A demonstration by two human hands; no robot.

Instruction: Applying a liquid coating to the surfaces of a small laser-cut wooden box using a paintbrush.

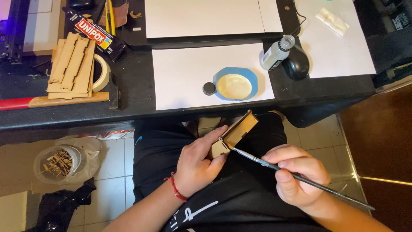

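Gripping angular plywood piece (234,134), slim brush (300,178)

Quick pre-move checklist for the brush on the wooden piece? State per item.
1. Left hand grips the small wooden assembly: ok, fingers wrapped round its lower end.
2. Right hand holds the brush like a pen: ok.
3. Brush tip meets the wood: ok, it touches the joint near the left thumb.
4. Glue on the bristles: cannot tell, too small.
5. Blue dish within reach on the white sheet: ok, near the desk edge; its content looks pale, amount unclear.
6. White bottle capped: not ok, a black cap lies beside the dish.
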